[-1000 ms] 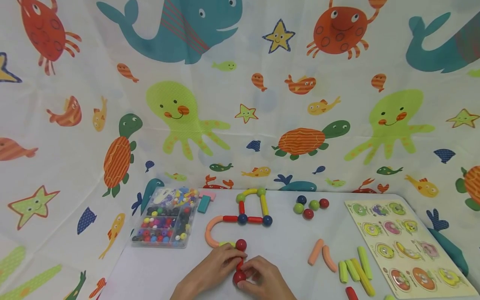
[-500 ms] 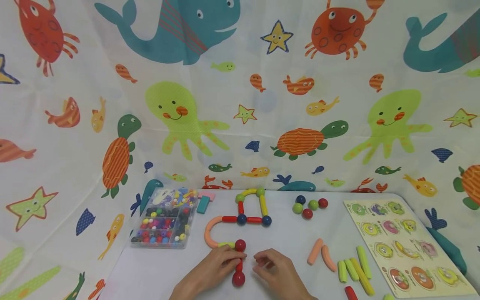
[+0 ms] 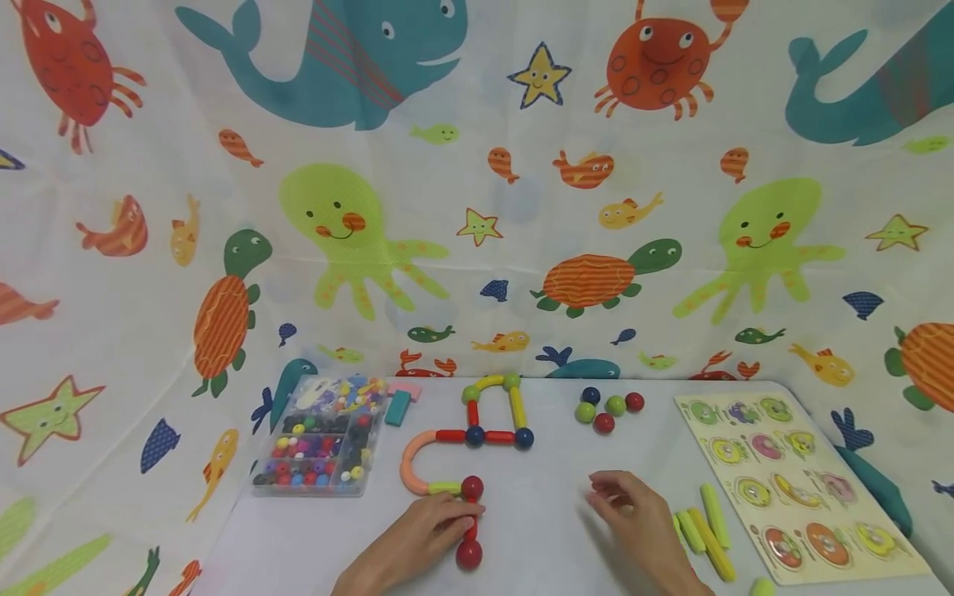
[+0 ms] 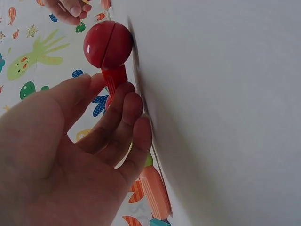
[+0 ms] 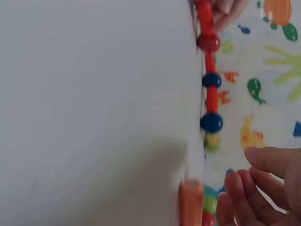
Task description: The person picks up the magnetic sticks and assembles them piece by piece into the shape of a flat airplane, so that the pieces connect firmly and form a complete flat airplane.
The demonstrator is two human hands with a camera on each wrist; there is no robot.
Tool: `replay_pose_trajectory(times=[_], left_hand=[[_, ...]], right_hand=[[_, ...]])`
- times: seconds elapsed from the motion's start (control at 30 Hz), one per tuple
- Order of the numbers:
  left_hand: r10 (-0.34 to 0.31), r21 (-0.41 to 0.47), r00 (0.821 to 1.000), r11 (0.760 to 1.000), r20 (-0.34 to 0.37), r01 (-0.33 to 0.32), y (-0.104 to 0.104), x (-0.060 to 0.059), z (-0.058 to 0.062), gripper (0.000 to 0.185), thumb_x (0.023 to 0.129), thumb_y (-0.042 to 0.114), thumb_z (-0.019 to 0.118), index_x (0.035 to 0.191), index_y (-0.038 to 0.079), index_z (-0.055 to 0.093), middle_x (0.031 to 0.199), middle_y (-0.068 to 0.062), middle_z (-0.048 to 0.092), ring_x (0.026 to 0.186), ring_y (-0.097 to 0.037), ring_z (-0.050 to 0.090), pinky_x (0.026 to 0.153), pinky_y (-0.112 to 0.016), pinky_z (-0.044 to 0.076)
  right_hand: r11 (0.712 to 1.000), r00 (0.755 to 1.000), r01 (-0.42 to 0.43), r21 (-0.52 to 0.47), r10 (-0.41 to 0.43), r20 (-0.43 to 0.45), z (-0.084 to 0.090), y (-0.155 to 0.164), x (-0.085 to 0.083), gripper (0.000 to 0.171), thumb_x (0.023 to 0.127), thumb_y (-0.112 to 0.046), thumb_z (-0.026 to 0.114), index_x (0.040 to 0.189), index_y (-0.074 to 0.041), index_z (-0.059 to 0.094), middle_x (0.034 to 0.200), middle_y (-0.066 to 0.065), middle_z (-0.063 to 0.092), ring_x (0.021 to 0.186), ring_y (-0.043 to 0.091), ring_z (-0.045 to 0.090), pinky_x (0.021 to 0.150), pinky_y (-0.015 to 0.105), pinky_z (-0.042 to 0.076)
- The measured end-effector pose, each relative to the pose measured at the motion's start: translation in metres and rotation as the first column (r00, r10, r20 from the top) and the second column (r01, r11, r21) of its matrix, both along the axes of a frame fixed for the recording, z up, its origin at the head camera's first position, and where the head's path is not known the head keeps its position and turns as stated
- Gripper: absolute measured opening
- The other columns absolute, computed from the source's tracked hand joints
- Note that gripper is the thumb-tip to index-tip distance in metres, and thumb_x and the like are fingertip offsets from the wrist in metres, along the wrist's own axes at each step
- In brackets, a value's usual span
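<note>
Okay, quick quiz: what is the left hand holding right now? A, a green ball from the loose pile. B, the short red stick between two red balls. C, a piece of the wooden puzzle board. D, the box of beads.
B: the left hand pinches the short red stick that joins the two red balls; the near red ball lies just past its fingers.

L hand (image 3: 436,526) lies low near the front edge, palm down, forearm coming in from bottom centre, thumb & curled fingers (image 4: 123,109) pinching a short red rod (image 3: 473,530) between two red balls. R hand (image 3: 633,513) sits apart to the right, off the surface a bit, fingers (image 5: 256,188) loosely curled w/ tips pointing left, holding nothing; wrist & forearm run off the bottom edge.
</note>
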State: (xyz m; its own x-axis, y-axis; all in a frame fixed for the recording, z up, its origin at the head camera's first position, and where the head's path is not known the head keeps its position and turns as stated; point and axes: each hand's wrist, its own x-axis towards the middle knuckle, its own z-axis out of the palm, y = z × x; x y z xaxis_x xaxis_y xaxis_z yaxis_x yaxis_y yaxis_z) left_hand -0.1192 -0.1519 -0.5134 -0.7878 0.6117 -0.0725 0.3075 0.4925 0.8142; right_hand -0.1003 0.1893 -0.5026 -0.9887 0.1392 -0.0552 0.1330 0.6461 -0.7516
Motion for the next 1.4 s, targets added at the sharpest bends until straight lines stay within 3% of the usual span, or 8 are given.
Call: replay_pose_trajectory(times=[0.23,0.47,0.7,1.1,1.27,1.4], left_hand=[[0.004,-0.012,1.000,1.000,-0.015,-0.004,0.000,0.001,-0.003,0.034,0.103,0.039,0.057,0.133,0.026,0.068,0.120,0.013,0.068,0.101,0.000,0.056,0.094,-0.023,0.053],[0.007,-0.017,1.000,1.000,-0.001,-0.007,0.000,0.001,-0.004,0.034,0.103,0.039,0.058,0.133,0.027,0.068,0.117,0.014,0.067,0.098,0.001,0.055,0.091,-0.021,0.053],[0.014,-0.013,0.999,1.000,0.040,-0.013,-0.001,0.002,-0.003,0.033,0.103,0.038,0.058,0.133,0.029,0.068,0.117,0.014,0.067,0.098,0.000,0.055,0.090,-0.020,0.053],[-0.002,0.001,1.000,1.000,0.023,0.002,-0.002,0.002,-0.003,0.034,0.102,0.041,0.058,0.131,0.027,0.069,0.115,0.015,0.067,0.096,0.001,0.055,0.088,-0.019,0.053],[-0.007,0.005,1.000,1.000,0.025,0.007,-0.001,0.002,-0.004,0.034,0.102,0.040,0.058,0.131,0.025,0.069,0.113,0.015,0.068,0.095,0.001,0.055,0.087,-0.019,0.053],[-0.013,-0.007,1.000,1.000,0.011,0.013,-0.001,0.003,-0.004,0.033,0.102,0.038,0.059,0.131,0.025,0.070,0.107,0.016,0.067,0.092,0.003,0.055,0.083,-0.017,0.053]], right_hand=[[0.991,0.997,0.069,0.115,-0.073,0.031,-0.001,0.038,0.003,0.033,0.093,-0.027,0.075,0.125,-0.018,0.068,0.111,-0.003,0.071,0.099,0.014,0.063,0.081,0.020,0.052],[0.986,0.991,0.102,0.132,-0.112,0.073,-0.008,0.058,0.005,0.040,0.092,-0.033,0.076,0.125,-0.012,0.067,0.111,0.002,0.071,0.101,0.018,0.064,0.084,0.034,0.056],[0.982,0.994,0.055,0.179,-0.071,0.079,-0.014,0.062,0.008,0.041,0.090,-0.029,0.078,0.126,-0.011,0.067,0.112,0.002,0.072,0.101,0.019,0.063,0.097,0.049,0.052],[0.965,0.992,0.014,0.264,-0.047,0.121,-0.017,0.063,0.003,0.043,0.087,-0.026,0.081,0.124,-0.008,0.067,0.108,0.002,0.072,0.095,0.017,0.062,0.093,0.048,0.054],[0.964,0.994,0.028,0.263,-0.055,0.095,-0.015,0.064,0.003,0.041,0.087,-0.021,0.081,0.123,-0.007,0.067,0.108,0.003,0.072,0.095,0.018,0.063,0.092,0.048,0.055],[0.962,0.999,0.040,0.269,-0.046,0.017,-0.013,0.065,0.005,0.039,0.087,-0.014,0.081,0.123,-0.008,0.067,0.108,0.004,0.072,0.095,0.018,0.063,0.092,0.047,0.055]])
